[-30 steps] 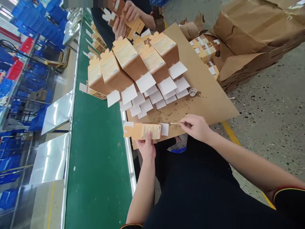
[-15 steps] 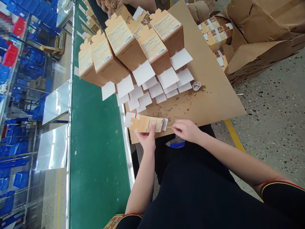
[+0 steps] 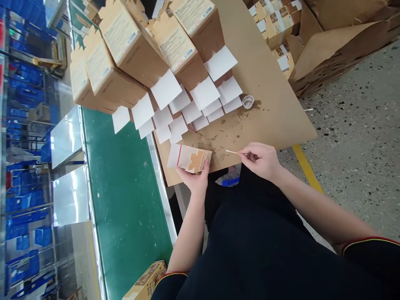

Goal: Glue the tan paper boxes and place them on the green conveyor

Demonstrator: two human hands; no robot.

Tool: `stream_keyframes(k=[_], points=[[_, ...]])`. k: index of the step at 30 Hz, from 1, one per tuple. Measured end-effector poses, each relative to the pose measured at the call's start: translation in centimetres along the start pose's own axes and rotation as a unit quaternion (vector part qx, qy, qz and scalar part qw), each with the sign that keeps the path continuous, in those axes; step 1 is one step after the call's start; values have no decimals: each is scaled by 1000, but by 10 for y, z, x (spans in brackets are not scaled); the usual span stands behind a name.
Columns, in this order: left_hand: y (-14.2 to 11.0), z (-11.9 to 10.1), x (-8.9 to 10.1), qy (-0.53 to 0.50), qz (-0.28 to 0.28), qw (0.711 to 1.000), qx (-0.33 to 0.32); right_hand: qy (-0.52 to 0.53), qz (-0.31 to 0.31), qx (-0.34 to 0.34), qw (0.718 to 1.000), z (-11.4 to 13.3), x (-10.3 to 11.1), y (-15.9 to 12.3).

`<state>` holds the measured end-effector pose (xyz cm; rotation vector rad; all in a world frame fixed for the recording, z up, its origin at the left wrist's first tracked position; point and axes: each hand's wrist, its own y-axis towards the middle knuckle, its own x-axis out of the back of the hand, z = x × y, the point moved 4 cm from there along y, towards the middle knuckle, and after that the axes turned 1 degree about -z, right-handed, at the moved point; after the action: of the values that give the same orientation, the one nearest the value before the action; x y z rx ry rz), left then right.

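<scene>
My left hand (image 3: 195,177) grips a small printed carton (image 3: 204,157) near the cardboard's front edge. The carton's white flap with a red stripe points left, beside a notched brown tab. In my right hand (image 3: 262,160), pinched between thumb and fingers, is a cotton swab (image 3: 231,151), its white tip pointing left toward the carton but apart from it. Beyond my hands stand stacked cartons (image 3: 137,54) with white flaps (image 3: 204,93) hanging open toward me. A small clear cup (image 3: 248,101) rests on the cardboard sheet (image 3: 271,121), with wet spots around it.
A green conveyor belt (image 3: 125,200) with a metal edge runs along the left. Another carton (image 3: 146,281) lies on it at the bottom. At the upper right, a large brown paper-lined box (image 3: 328,54) holds taped cartons (image 3: 281,23). A loose swab (image 3: 308,109) shows beside the cardboard's right edge.
My right hand has drawn the swab rightward, away from the carton. My left hand has turned the carton so its striped flap faces up more. The view has shifted, and the belt carton shows more.
</scene>
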<state>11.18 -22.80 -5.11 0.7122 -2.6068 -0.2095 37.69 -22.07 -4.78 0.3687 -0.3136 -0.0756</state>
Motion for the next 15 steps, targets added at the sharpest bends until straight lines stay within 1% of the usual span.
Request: stream_keyframes(k=[4,7,11,12,13,14,15], points=[[0,4,0,19,-2,1000,6,-13,-10,-20,1000,-1,5,0],[0,7,-5,47,-9,999,9,-24,-8,-28,999,2,6,1],[-8,10,-15,36,4,999,26,-30,-7,6,1000,12,10,4],[-9,12,-13,29,5,999,36,-35,-10,14,999,13,14,5],[-8,16,-7,23,-2,999,49,-40,-14,19,999,13,18,5],[-5,21,5,17,-17,998,65,-45,-19,20,999,12,23,6],[0,27,21,9,-30,996,86,-50,-26,19,998,10,29,6]])
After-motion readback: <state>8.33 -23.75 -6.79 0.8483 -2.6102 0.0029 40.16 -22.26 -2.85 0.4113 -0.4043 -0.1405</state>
